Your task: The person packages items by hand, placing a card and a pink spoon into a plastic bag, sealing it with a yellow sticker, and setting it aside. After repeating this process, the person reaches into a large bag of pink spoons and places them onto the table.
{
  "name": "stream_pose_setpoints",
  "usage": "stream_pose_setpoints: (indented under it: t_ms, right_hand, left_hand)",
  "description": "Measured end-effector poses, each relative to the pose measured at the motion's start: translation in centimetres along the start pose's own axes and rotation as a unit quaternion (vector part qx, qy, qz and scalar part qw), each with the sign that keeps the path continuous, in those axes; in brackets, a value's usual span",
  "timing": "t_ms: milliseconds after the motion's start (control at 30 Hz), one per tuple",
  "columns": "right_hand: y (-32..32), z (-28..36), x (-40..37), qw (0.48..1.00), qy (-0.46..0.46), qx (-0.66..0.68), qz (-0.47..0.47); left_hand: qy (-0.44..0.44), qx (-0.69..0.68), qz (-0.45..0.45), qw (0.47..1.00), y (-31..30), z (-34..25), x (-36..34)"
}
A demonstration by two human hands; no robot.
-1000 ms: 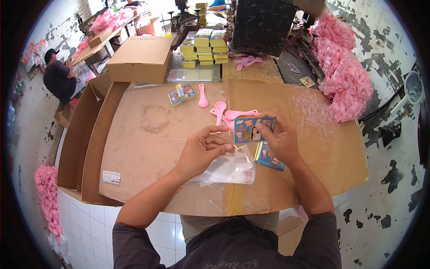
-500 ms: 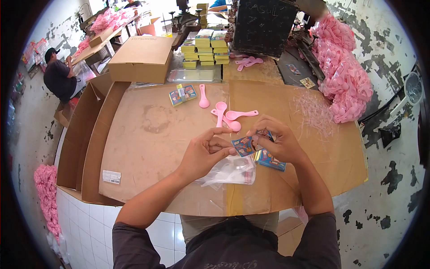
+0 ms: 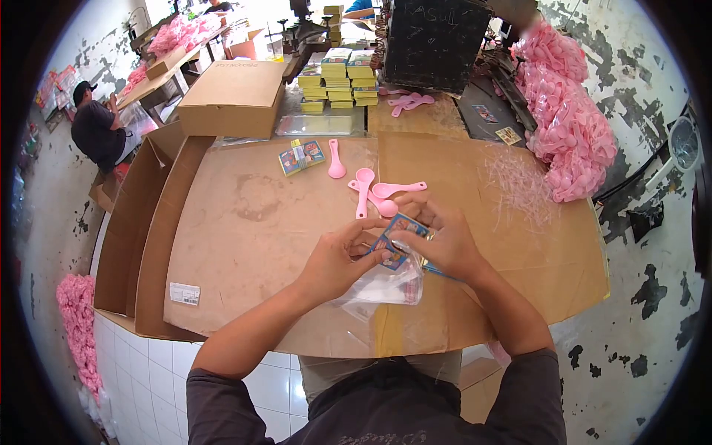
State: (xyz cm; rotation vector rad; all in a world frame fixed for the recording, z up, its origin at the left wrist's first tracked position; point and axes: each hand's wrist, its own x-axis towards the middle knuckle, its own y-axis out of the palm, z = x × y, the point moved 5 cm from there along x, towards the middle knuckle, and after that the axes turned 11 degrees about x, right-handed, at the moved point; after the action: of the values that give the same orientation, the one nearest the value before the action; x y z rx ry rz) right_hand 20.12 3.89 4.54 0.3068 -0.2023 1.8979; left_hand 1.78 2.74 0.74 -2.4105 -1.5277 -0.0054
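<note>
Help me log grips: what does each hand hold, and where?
The right hand pinches the printed card by its right edge; the left hand grips the clear bag at its mouth.

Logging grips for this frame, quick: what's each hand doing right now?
Left hand: pinching the mouth of the clear bag.
Right hand: holding a printed card at that mouth.

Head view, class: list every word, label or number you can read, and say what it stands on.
"ASUL": faint chalk letters, uncertain, on the black box.
Print on the cardboard box lid: too blurred to read.
White label on the cardboard flap: too small.
Card pinched by left hand and right hand: print too small.
Stacked packs: unreadable.
</note>
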Motion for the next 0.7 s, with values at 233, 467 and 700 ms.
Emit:
stream_pose_setpoints:
  t_ms: [233, 467, 700]
  right_hand:
    - [0.3, 0.5, 0.2, 0.971, -0.083, -0.146, 0.168]
    - [-6.3, -6.0, 4.3, 0.885, -0.073, -0.458, 0.032]
    - [-7.4, -4.9, 6.9, 0.928, 0.025, -0.362, 0.078]
  left_hand:
    - [-0.037, -0.074, -0.027, 0.996, -1.1, 1.3, 0.5]
    - [-0.05, -0.063, -0.051, 0.995, -2.1, 1.1, 0.8]
    - [-0.065, -0.123, -0.034, 0.99, -2.0, 2.1, 1.1]
